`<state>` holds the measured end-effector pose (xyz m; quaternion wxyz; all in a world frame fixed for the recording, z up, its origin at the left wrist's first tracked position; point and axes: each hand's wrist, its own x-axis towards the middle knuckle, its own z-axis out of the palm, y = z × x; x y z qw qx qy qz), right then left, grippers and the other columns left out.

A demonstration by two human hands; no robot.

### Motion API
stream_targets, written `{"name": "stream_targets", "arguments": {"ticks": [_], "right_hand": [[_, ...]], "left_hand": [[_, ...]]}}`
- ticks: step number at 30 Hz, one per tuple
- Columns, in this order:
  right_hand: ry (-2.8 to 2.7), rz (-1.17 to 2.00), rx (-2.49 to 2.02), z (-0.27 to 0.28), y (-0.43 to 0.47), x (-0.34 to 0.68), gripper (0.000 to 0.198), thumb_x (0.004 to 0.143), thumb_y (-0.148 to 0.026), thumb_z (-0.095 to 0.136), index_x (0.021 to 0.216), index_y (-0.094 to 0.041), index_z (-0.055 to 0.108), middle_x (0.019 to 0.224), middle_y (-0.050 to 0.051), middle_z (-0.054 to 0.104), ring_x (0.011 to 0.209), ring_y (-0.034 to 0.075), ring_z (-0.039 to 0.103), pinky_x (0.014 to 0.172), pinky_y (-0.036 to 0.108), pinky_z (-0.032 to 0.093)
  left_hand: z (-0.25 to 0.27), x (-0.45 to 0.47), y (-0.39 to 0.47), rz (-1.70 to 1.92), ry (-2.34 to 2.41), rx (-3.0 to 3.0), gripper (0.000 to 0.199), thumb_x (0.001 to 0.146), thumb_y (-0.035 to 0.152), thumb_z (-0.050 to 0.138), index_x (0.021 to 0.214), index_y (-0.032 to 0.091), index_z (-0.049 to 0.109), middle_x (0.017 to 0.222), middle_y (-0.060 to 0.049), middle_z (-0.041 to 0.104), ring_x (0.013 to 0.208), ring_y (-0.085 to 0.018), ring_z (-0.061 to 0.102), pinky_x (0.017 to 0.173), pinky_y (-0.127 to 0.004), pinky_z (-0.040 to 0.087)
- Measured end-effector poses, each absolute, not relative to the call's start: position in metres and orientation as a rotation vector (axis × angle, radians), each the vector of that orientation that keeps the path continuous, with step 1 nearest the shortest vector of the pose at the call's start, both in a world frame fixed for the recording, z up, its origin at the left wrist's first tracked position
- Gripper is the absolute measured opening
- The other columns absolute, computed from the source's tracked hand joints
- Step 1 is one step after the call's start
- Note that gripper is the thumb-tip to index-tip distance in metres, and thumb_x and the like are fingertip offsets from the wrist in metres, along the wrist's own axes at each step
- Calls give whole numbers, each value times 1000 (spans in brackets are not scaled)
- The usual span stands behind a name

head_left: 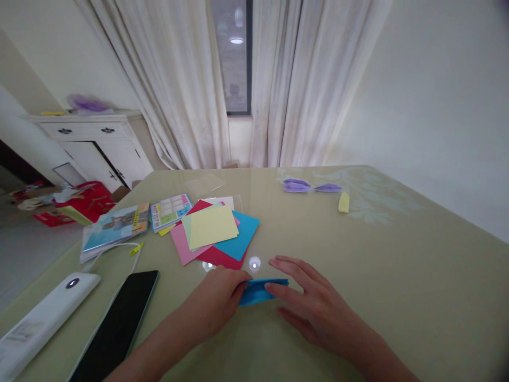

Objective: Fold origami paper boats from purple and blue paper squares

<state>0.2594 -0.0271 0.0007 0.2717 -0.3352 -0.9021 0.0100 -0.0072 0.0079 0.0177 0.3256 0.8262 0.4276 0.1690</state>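
A folded piece of blue paper (pixel 258 293) lies between my hands near the front of the table. My left hand (pixel 222 297) pinches its left end, thumb and fingers closed on the paper. Over its right part is my right hand (pixel 310 302), fingers spread, one fingertip at the paper's surface. Just beyond them rests a loose stack of coloured sheets, with a pale yellow sheet (pixel 212 228) on top and blue (pixel 244 233), pink and red ones beneath. Part of the folded paper is hidden by my fingers.
Farther back on the table (pixel 397 297) lie purple folded papers (pixel 297 185) and a small yellow folded piece (pixel 344 202). To the left are booklets (pixel 117 228), a printed card sheet (pixel 170 211), a black phone (pixel 119 318), a white power strip (pixel 43 315) and its cable.
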Motion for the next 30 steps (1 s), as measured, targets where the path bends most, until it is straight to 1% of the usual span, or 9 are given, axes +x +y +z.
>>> {"name": "stream_targets", "arguments": {"ticks": [2,5,9,12,14,16,18,25,30], "right_hand": [[-2407,-51,-889,-3,-27,252,16,106,-21,63,116,-21,75,147,16,66,139,32,59,109,48,56],[-2333,-164,-834,-11,-24,244,19,110,-21,58,101,-21,75,128,12,76,116,24,70,100,41,60],[-2273,-166,-867,-17,-18,248,22,111,-19,54,102,-21,74,121,11,77,105,23,72,93,38,61],[-2236,-63,-917,-17,-15,255,21,112,-20,52,108,-23,73,124,11,75,107,23,72,91,35,61],[-2223,50,-928,-18,-12,259,21,112,-21,52,111,-24,73,125,11,74,110,22,72,91,33,60],[-2223,182,-919,-19,-11,259,19,112,-23,54,111,-25,73,127,11,72,113,22,71,93,32,59],[-2220,349,-925,-20,-11,258,16,111,-26,59,109,-24,75,129,11,71,114,21,70,95,32,58],[-2035,957,-926,-16,-13,257,13,101,-36,77,100,-23,77,123,8,72,113,19,71,95,29,55],[-1909,1105,-949,-12,-12,257,17,96,-34,83,90,-21,75,104,4,74,91,16,71,82,26,53]], "left_hand": [[19,-1,6,422,1158,2181,29,99,20,54,99,23,83,94,-10,83,94,-28,75,84,-32,51],[20,4,6,330,1243,2164,32,102,24,52,112,23,82,104,-9,84,97,-28,76,87,-35,53],[18,-8,13,444,1192,1960,44,108,45,52,145,26,67,134,-11,77,120,-29,72,101,-42,55],[13,-28,18,507,981,1795,58,101,48,68,156,34,55,147,-10,69,121,-26,72,102,-41,58],[7,-40,19,566,908,1835,58,94,41,79,150,34,62,144,-8,71,121,-25,72,105,-40,58],[-2,-48,19,661,860,1920,38,99,35,73,137,33,72,144,-8,72,124,-24,71,104,-36,58],[-11,-53,17,729,817,2004,27,103,34,67,127,32,79,132,-6,79,121,-23,73,104,-33,58],[-18,-64,10,677,860,2026,17,101,35,73,114,33,84,104,0,86,95,-18,79,88,-23,58],[-12,-64,8,693,835,1847,20,95,39,81,113,29,83,93,-1,83,86,-16,77,81,-22,56]]}}
